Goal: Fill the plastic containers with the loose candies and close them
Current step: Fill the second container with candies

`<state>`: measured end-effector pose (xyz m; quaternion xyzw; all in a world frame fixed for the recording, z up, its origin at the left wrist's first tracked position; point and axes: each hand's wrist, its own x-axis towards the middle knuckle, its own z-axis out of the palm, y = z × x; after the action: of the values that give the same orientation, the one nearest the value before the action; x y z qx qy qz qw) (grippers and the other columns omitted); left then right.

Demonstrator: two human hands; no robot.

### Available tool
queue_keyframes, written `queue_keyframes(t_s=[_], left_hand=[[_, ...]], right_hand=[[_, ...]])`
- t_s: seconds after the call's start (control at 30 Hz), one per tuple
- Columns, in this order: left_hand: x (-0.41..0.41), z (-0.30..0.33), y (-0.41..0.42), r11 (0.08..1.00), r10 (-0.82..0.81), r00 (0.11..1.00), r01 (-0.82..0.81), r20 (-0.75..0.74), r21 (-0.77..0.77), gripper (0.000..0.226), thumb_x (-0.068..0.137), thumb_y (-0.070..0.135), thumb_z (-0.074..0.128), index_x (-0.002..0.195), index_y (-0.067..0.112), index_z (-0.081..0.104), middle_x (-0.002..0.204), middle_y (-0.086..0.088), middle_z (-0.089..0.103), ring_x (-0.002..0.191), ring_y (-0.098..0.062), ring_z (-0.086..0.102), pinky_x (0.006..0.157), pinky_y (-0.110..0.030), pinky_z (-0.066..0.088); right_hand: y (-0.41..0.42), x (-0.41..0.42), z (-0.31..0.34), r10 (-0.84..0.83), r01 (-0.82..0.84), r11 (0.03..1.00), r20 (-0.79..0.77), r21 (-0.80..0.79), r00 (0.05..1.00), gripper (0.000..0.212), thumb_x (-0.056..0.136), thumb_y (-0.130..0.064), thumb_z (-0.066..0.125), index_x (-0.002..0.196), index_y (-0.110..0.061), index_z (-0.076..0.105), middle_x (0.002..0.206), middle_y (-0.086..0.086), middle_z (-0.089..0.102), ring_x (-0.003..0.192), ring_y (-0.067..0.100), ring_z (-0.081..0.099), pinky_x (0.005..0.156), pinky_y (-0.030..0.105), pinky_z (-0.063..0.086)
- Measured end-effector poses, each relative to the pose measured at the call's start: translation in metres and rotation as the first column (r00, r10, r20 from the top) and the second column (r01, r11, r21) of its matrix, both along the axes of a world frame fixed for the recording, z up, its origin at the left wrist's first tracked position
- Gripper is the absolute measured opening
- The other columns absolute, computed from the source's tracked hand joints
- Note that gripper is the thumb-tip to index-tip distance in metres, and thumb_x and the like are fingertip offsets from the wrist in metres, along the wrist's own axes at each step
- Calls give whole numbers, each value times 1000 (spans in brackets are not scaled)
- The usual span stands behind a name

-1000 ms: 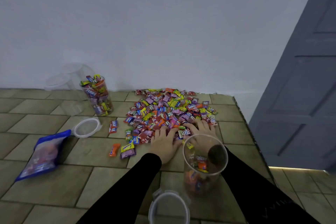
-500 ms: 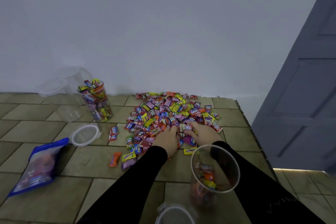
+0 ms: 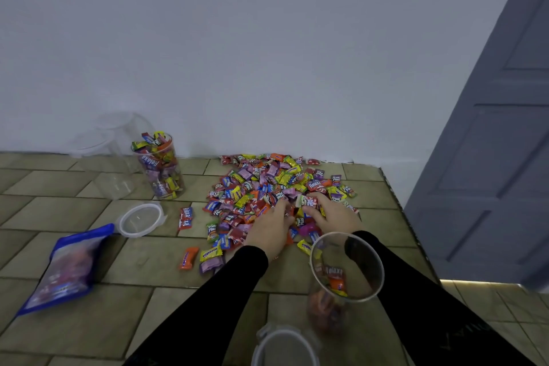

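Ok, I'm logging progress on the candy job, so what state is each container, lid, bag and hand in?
near container: upright, open, a few candies inside
far container: upright, open, heaped full
empty containers: open, nothing inside
far lid: off, on the floor
near lid: off, on the floor
blue bag: lying flat
left hand: scooping candies
right hand: scooping candies
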<state>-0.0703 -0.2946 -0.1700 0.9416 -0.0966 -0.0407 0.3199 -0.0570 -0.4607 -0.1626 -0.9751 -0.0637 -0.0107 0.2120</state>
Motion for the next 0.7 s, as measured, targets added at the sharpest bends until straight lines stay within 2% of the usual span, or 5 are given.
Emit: queue_keyframes(t_s=[0.17, 0.27, 0.53, 0.63, 0.7], left_hand=[[-9, 10, -1, 992, 33, 998, -26, 59, -126, 14, 103, 30, 40, 116, 26, 43, 104, 1, 60, 89, -18, 59, 75, -40, 50], [-12, 18, 0, 978, 63, 995, -46, 80, -203, 11, 103, 28, 40, 113, 26, 43, 90, 8, 61, 77, -13, 61, 66, -35, 53], [-30, 51, -5, 919, 134, 976, -57, 173, -389, 14, 103, 28, 40, 113, 19, 45, 63, 11, 46, 46, 5, 47, 45, -14, 34], [-34, 60, -8, 882, 178, 962, -62, 208, -466, 18, 103, 32, 41, 116, 21, 46, 68, 12, 49, 48, 1, 45, 47, -16, 30], [-40, 68, -11, 855, 197, 952, -50, 233, -515, 19, 102, 34, 43, 116, 22, 47, 79, 11, 55, 56, 1, 48, 54, -21, 37]], right_hand=[[-1, -6, 9, -50, 47, 996, 39, 74, 998, 62, 95, -61, 33, 138, -17, 42, 95, 3, 65, 88, 19, 61, 79, 34, 49], [-4, -8, 16, -72, 63, 983, 46, 171, 996, 68, 92, -63, 32, 137, -12, 43, 123, 9, 63, 108, 23, 59, 92, 40, 48], [-12, -24, 52, -175, 100, 870, 113, 484, 978, 70, 93, -59, 38, 142, -9, 42, 141, 7, 51, 130, 24, 46, 104, 36, 37], [-17, -30, 64, -221, 119, 840, 133, 529, 966, 66, 94, -59, 37, 134, -7, 47, 132, 6, 57, 124, 23, 49, 99, 34, 38], [-21, -39, 73, -235, 110, 817, 153, 565, 960, 58, 93, -61, 35, 114, -9, 51, 98, -4, 58, 98, 11, 54, 83, 28, 39]])
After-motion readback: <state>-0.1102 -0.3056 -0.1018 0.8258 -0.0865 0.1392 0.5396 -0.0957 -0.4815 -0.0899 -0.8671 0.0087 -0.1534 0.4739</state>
